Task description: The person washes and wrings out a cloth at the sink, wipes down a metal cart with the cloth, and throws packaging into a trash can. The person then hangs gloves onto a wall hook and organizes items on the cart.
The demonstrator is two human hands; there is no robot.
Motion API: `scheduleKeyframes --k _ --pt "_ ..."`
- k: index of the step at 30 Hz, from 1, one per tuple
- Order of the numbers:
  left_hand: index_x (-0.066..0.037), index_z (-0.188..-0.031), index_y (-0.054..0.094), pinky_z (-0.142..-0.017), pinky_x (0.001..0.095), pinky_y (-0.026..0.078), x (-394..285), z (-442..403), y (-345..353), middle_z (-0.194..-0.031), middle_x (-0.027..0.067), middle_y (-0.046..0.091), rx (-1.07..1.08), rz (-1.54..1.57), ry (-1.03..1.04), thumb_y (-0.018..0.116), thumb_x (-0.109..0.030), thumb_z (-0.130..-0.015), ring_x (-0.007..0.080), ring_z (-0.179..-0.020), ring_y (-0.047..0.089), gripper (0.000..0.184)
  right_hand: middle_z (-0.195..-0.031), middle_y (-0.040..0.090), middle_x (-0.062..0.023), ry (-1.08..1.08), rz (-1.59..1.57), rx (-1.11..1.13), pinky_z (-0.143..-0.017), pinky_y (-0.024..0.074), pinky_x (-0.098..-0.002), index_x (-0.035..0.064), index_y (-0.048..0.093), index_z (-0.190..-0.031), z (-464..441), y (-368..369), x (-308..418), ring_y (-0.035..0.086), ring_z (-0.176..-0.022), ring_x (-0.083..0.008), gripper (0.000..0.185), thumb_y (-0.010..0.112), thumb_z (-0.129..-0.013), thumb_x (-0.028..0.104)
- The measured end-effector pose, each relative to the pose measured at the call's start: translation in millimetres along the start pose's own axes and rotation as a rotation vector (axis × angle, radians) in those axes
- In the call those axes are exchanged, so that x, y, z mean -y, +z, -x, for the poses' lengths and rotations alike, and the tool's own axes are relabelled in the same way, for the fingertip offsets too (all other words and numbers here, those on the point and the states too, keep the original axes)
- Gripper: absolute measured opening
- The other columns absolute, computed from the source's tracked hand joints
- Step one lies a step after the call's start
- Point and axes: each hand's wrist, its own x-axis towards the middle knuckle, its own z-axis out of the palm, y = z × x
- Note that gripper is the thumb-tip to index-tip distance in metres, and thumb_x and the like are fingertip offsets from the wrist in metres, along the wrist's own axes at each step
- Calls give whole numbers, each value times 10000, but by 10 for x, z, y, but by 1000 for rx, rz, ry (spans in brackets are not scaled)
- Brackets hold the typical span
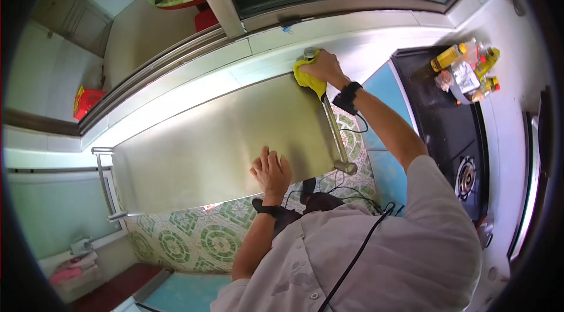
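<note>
A yellow cloth is bunched in my right hand, pressed to the far right corner of a long metal shelf, by the round end of its side rail. Part of the cloth hangs over that corner. The fingers of my left hand are spread near the shelf's front edge, seemingly resting on its top, with nothing in them. Dark bands circle both wrists.
On the right stands a black gas stove with bottles at its back. Behind the shelf runs a tiled ledge under a sliding window. A second rail closes the shelf's left end. Cables hang near my body.
</note>
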Motion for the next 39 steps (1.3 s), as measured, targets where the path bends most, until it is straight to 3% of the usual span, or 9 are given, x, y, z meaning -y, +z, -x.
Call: scheduleKeyframes --k 4,10,14,17,22,30,34,38,39 --pt "-95 -991 556 -857 486 342 -24 38 -44 -1215 115 537 5 -1 2 605 -212 -800 333 -1033 481 228 -844 673 -209 -31 239 -107 -721 533 -398 9 652 -972 10 -117 25 658 -799 -373 543 719 -677 460" --pt "-99 -982 570 -864 481 337 -34 97 -7 -1232 104 535 7 -3 -31 602 -211 -808 320 -1026 480 210 -914 660 -174 -511 -341 -406 -713 531 -368 7 588 -1031 135 -786 264 656 -846 -280 385 715 -786 275" --pt "-97 -983 570 -869 484 329 -43 124 -44 -1259 99 528 20 -13 -15 598 -217 -811 317 -1035 469 211 -880 595 -164 -922 730 -194 -790 435 -413 8 563 -940 197 -351 117 558 -861 -319 437 672 -735 380" --pt "-94 -984 571 -863 486 334 -26 92 -42 -1260 98 526 11 -23 -17 591 -223 -813 316 -1030 472 216 -861 599 -158 -1077 1322 -457 -816 403 -426 3 597 -934 134 -183 212 538 -883 -309 407 647 -721 347" --pt "-89 -991 566 -848 482 353 -4 138 -15 -1246 101 537 -2 6 -4 580 -229 -817 313 -1023 480 224 -925 632 -117 -1084 1225 541 -892 340 -386 96 659 -903 -138 146 147 515 -999 -296 355 664 -663 358" --pt "-77 -1003 577 -829 450 372 9 102 -40 -1256 88 537 -41 20 -5 593 -243 -806 277 -996 509 258 -950 661 -57 -963 1515 711 -872 345 -417 134 729 -851 -141 172 310 507 -1029 -296 303 684 -638 345" --pt "-75 -983 570 -826 457 361 24 109 -31 -1251 93 538 -39 23 -2 611 -222 -796 293 -989 498 241 -834 646 -85 -1021 1330 415 -818 397 -421 94 715 -816 -23 -84 407 557 -943 -313 244 628 -658 259" --pt "-79 -958 571 -828 464 357 -1 81 -31 -1261 106 531 -9 12 -26 598 -227 -804 300 -1000 495 215 -824 647 -158 -800 314 -319 -714 516 -421 5 657 -802 13 -450 172 617 -785 -289 212 617 -757 208" --pt "-79 -958 571 -828 464 357 -8 84 -42 -1261 106 531 -7 8 -14 598 -227 -804 300 -1000 495 215 -828 647 -136 -392 -125 -263 -733 519 -388 1 646 -839 120 -527 113 624 -807 -239 266 613 -801 262"
